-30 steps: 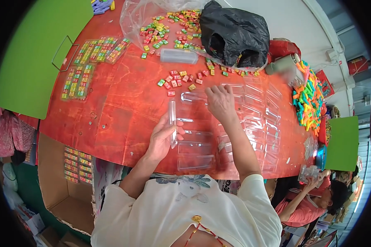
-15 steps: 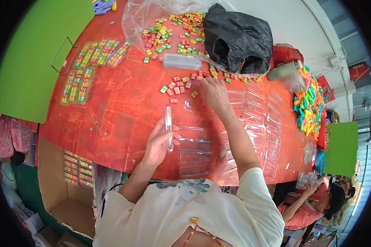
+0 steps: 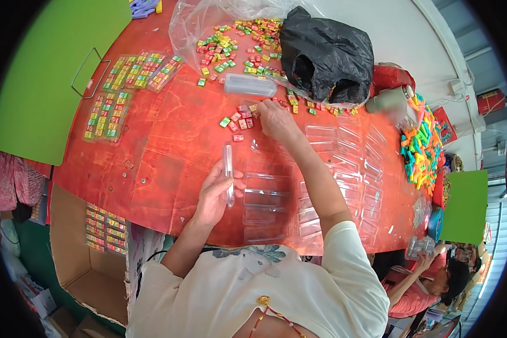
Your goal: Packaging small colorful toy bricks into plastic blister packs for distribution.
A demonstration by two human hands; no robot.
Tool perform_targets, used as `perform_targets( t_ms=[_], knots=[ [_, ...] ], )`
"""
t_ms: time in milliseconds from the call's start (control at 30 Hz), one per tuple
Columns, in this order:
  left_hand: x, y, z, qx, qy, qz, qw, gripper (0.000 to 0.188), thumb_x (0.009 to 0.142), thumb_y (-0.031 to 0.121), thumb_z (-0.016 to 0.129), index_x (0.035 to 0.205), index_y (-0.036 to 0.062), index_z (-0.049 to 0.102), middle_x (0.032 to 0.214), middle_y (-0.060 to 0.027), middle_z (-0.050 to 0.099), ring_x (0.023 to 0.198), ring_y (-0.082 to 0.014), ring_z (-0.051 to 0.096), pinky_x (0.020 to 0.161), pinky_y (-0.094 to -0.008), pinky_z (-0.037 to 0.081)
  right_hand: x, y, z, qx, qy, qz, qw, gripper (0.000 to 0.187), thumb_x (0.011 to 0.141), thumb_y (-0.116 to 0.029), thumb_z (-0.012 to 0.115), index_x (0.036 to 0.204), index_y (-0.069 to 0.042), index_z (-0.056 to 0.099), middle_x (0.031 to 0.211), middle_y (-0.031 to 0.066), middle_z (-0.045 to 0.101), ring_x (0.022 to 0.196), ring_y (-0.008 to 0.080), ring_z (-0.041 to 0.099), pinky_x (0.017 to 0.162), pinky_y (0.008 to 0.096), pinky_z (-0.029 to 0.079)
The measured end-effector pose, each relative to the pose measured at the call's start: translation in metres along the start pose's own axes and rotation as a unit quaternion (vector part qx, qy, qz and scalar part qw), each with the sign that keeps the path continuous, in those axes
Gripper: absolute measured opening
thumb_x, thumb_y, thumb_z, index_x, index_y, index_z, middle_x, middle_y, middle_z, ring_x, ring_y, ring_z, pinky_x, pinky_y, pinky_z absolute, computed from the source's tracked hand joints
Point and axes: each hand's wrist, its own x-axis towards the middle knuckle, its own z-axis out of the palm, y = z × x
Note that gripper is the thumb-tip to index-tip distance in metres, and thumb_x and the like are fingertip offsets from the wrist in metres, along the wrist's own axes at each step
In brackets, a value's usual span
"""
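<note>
My left hand (image 3: 213,194) is closed around a narrow clear plastic case (image 3: 227,176), held upright above the table. At the edge of a loose cluster of small red, yellow and green printed blocks (image 3: 243,115) is my right hand (image 3: 276,121), back upward and fingers bent down. Its fingertips are partly hidden, so what they pinch, if anything, does not show. Rows of clear plastic trays (image 3: 267,198) lie under and beside my right forearm. Just beyond the cluster sits a clear, lidless-looking box (image 3: 250,85).
A black plastic bag (image 3: 327,53) and a block-filled clear bag (image 3: 188,28) lie at the back. Filled block sheets (image 3: 108,115) rest at left, near a green board (image 3: 34,73). Colourful plastic pieces (image 3: 421,146) are heaped at right. A cardboard carton (image 3: 73,242) stands below; another person (image 3: 428,281) sits at right.
My right hand has moved left and slightly nearer, from the back row of blocks to the loose cluster. My left hand still holds the case, almost unmoved.
</note>
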Motion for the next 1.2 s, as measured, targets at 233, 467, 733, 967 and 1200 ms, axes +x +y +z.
perform_targets(
  t_ms=[233,467,733,967,1200],
  knots=[
    [-0.001,-0.001,-0.004,-0.024,-0.008,-0.009,1.0,0.042,0.093,0.011,0.049,0.132,0.0003,0.037,0.108,-0.0158,0.059,0.088,-0.0226,0.065,0.073,-0.0335,0.055,-0.028,-0.002,-0.021,0.037,-0.048,-0.003,0.998,0.016,0.077,-0.004,0.058,0.092,-0.005,0.055,0.093,0.0124,0.057,0.09,0.0325,0.059,0.078,0.0421,0.048],
    [0.003,-0.002,-0.003,-0.034,-0.024,-0.04,0.998,0.042,0.093,0.013,0.049,0.131,-0.0004,0.038,0.108,-0.0158,0.061,0.088,-0.023,0.065,0.073,-0.0337,0.055,-0.006,-0.003,0.002,0.064,0.004,-0.015,0.998,0.011,0.081,-0.006,0.057,0.092,-0.005,0.055,0.09,0.0123,0.055,0.09,0.032,0.058,0.077,0.0421,0.048],
    [0.001,-0.002,-0.007,-0.026,-0.003,-0.024,0.999,0.041,0.093,0.014,0.049,0.13,-0.0008,0.039,0.108,-0.0156,0.061,0.089,-0.0229,0.065,0.074,-0.0345,0.055,-0.015,-0.005,-0.022,0.015,0.061,0.008,0.998,0.013,0.077,-0.003,0.055,0.09,-0.006,0.056,0.089,0.0113,0.055,0.088,0.0301,0.057,0.077,0.041,0.047],
    [0.0,-0.003,0.004,-0.023,-0.034,-0.032,0.999,0.04,0.093,0.011,0.049,0.131,0.0005,0.039,0.111,-0.0151,0.058,0.09,-0.022,0.064,0.074,-0.0348,0.055,-0.064,0.002,-0.008,-0.024,-0.007,0.052,0.998,0.014,0.08,-0.008,0.057,0.093,-0.007,0.059,0.094,0.0091,0.056,0.09,0.028,0.058,0.077,0.0397,0.046],
    [-0.005,-0.008,0.007,-0.019,-0.007,-0.042,0.999,0.056,0.09,0.01,0.058,0.141,0.0045,0.034,0.111,-0.0083,0.052,0.094,-0.016,0.06,0.076,-0.0304,0.054,-0.064,-0.03,-0.045,0.0,0.026,0.075,0.997,0.015,0.084,-0.017,0.063,0.094,-0.007,0.065,0.09,0.0093,0.06,0.089,0.0309,0.06,0.073,0.0404,0.047]
  ],
)
